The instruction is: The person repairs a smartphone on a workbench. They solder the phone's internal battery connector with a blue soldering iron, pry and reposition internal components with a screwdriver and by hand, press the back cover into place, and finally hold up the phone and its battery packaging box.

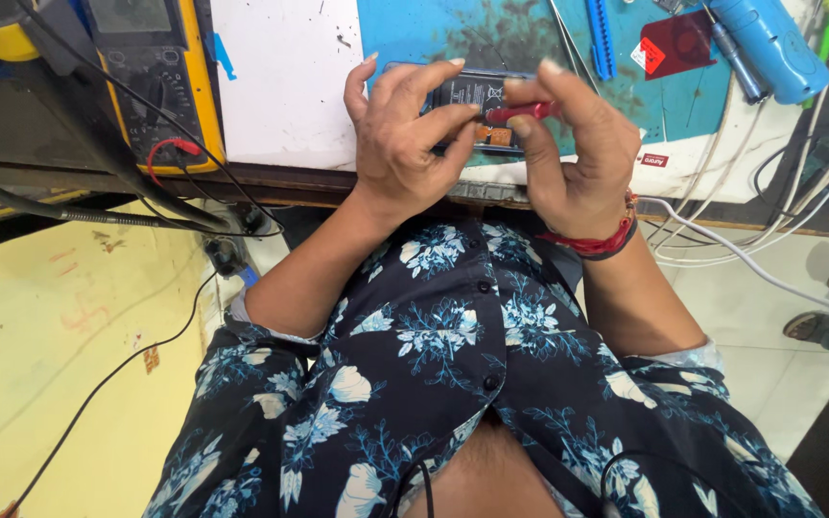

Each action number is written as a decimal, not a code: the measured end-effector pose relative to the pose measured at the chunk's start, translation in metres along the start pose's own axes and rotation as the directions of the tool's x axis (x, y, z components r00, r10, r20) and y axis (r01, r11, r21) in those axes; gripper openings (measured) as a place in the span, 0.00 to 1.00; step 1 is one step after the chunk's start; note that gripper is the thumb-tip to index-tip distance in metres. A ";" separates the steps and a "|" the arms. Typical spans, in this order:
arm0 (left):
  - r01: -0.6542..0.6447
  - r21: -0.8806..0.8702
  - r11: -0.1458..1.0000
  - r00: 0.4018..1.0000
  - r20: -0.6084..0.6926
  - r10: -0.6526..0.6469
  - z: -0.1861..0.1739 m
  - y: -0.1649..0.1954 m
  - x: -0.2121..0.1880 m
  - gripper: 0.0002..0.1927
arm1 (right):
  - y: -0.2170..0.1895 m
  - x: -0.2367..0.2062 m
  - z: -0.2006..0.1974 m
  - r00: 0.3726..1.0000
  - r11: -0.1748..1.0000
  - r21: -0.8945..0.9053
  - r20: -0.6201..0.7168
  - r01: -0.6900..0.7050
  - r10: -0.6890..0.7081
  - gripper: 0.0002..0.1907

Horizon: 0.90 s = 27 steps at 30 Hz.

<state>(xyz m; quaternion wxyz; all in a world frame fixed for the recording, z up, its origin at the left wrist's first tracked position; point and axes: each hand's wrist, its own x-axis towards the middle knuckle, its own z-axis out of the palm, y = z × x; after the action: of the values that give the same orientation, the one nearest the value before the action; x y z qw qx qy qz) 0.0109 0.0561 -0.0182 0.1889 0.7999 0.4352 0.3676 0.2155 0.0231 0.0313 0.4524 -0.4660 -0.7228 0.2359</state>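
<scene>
At twelve o'clock in my view, an opened phone lies on a stained blue work mat at the bench edge, its dark battery showing, with both hands over it. The left hand curls around the phone's left side, fingers wrapped over the top edge, steadying it. The right hand pinches a slim red tool between thumb and forefinger, its tip pointing at the phone's middle. A red thread bracelet circles the right wrist.

I judge the phone light, rigid and fragile with its back off: the battery should not be bent or pierced, so the outer frame edges are the safest place to hold. The thin tool looks light and liable to slip if held loosely.

Counted: one phone, one red tool, two hands. At ten o'clock sits one yellow multimeter with a red lead. At two o'clock lies one blue handheld tool, and white cables trail toward three o'clock.
</scene>
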 end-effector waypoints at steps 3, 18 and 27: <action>-0.039 0.092 0.995 0.998 0.062 0.033 0.003 0.002 0.002 0.28 | 0.004 -0.005 -0.001 0.990 0.984 0.158 -0.100 -0.078 0.095 0.22; -0.163 0.119 0.980 0.971 0.198 0.137 0.010 -0.001 -0.002 0.23 | 0.013 -0.022 -0.028 0.997 0.997 -0.001 -0.005 -0.080 0.080 0.23; -0.167 0.128 0.978 0.971 0.194 0.140 0.010 0.000 -0.002 0.22 | 0.003 -0.022 -0.033 0.998 0.997 -0.037 0.014 -0.064 0.064 0.21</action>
<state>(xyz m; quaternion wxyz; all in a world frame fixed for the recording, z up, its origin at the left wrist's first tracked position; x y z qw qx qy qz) 0.0175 0.0547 -0.0256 0.1414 0.8733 0.3778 0.2733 0.2492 0.0023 0.0351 0.4305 -0.4953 -0.7151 0.2406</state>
